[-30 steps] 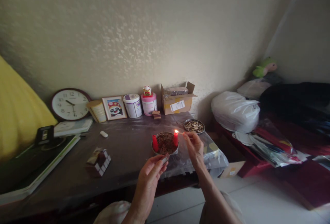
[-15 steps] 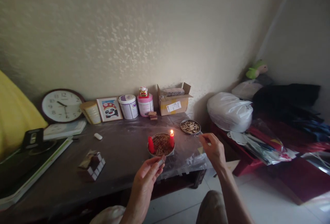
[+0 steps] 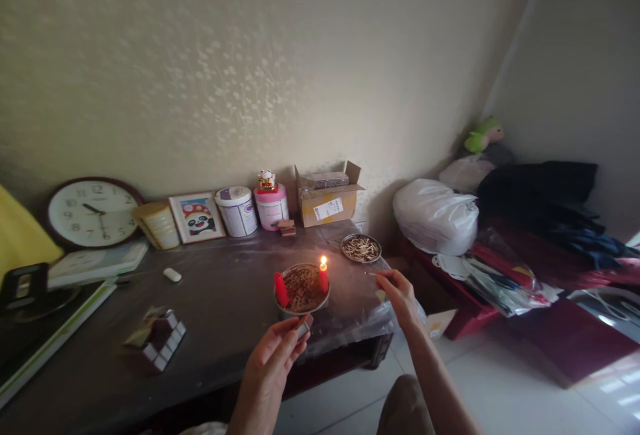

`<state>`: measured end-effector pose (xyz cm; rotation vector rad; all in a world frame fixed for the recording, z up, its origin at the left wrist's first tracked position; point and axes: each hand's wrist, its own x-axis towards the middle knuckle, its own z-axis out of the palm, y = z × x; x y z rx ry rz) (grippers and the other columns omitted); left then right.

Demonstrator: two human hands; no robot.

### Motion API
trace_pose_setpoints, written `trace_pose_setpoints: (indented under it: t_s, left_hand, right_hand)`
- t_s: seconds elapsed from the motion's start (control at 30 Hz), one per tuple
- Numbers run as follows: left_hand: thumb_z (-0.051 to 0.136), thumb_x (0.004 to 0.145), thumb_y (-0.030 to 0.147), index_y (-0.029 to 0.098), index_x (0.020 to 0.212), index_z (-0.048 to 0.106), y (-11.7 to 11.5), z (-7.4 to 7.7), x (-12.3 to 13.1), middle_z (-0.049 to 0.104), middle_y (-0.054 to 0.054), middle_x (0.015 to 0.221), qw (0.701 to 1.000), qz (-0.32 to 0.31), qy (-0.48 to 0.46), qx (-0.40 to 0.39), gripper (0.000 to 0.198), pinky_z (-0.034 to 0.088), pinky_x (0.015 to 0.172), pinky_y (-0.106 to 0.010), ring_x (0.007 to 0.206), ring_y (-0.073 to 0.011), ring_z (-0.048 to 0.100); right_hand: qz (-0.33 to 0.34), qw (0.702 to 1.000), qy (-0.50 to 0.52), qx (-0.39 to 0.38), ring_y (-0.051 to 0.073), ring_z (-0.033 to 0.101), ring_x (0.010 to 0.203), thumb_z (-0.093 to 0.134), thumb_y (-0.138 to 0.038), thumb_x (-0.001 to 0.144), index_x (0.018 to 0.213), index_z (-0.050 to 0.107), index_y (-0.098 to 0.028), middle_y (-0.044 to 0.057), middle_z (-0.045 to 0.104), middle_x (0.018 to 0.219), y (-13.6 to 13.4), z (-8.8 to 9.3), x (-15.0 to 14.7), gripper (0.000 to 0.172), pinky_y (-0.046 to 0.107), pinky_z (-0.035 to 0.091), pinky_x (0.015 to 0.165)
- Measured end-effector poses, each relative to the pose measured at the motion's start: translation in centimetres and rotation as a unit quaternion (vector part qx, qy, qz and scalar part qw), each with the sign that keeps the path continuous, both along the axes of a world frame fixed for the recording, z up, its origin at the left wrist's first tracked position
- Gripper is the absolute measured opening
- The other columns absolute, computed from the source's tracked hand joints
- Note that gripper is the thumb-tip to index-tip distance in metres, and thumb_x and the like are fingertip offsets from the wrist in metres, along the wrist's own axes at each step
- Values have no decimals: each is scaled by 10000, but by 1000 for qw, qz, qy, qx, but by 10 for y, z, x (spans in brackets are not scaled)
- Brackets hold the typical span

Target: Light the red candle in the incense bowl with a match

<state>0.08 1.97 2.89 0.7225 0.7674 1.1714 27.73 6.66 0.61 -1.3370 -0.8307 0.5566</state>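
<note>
My left hand is closed around a small matchbox, in front of the near rim of a round bowl. Two red candles stand in the bowl's brown grainy filling: the right candle burns, while the left candle leans slightly and shows no flame. Over the table's right edge, my right hand pinches a thin match that points left; I see no clear flame on it. Just beyond that match lies a round metal dish filled with matchsticks.
Stacked matchboxes sit on the dark table at left, near a white oval object. Along the wall stand a clock, a panda picture, two tubs and an open carton. Bags are piled at right.
The view has turned a little to the right, so the table things sit further left. The match in my right hand shows more plainly. Both hands keep their grips.
</note>
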Motion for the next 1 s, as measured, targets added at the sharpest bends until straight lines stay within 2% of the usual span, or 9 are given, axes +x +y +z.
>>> trace_pose_setpoints:
  t_s: [0.17,0.27,0.37,0.43,0.5,0.6,0.73,0.87,1.0]
  left_hand:
    - [801,663,387,185,901,739,1,-9,-2,765,-106,1067,1000,-17,1,-18,318,505,856,-301,921,-192,692]
    - [800,661,396,189,911,740,4,-18,-3,756,-109,1095,999,-30,5,-25,330,512,861,-310,939,-204,694]
    - [813,636,404,185,902,746,8,-27,-2,755,-118,1093,999,-40,8,-31,351,526,847,-327,931,-223,702]
    - [813,635,407,183,894,748,8,-31,-1,758,-124,1083,999,-34,5,-31,349,533,835,-337,920,-233,707]
    - [814,632,406,183,888,750,8,-34,0,759,-126,1077,999,-34,2,-32,346,537,829,-339,919,-238,709]
    - [823,620,402,185,879,752,8,-36,0,760,-125,1076,998,-49,-2,-37,345,538,828,-328,918,-235,709]
    - [818,625,409,189,876,751,7,-32,1,759,-121,1082,998,-50,6,-43,340,531,839,-332,915,-233,706]
    - [814,623,426,190,864,750,2,-24,5,764,-118,1065,998,-41,18,-39,343,521,848,-347,907,-235,701]
    - [823,593,451,193,849,750,-1,-19,10,772,-118,1033,998,-32,28,-39,371,522,827,-370,880,-244,700]
  right_hand:
    - [23,998,46,37,151,578,565,789,-493,541,667,620,-191,3,619,610,1,15,6,368,294,490,587]
    - [37,994,64,77,129,561,575,702,-585,621,702,579,-215,-5,592,659,-9,30,14,398,277,495,576]
    - [46,997,-30,57,120,527,553,570,-627,718,697,567,-227,-9,567,650,-17,35,23,400,254,468,536]
    - [37,992,-120,14,139,545,585,620,-564,700,670,595,-218,6,590,657,-16,30,27,349,262,465,564]
    - [10,987,-162,-18,169,576,644,684,-477,655,664,636,-204,29,634,690,-9,20,31,278,280,464,618]
    - [-29,984,-171,-46,197,598,664,663,-441,652,712,680,-187,46,671,702,4,3,38,261,300,454,640]
    - [-44,980,-181,-74,203,613,642,609,-440,669,730,694,-175,43,686,667,19,-14,46,284,286,444,595]
    - [-48,975,-195,-90,203,625,630,578,-420,672,746,693,-171,45,701,664,34,-22,52,284,275,446,566]
    - [-46,969,-224,-97,206,645,664,573,-381,670,742,696,-192,41,722,719,55,-23,53,237,278,461,598]
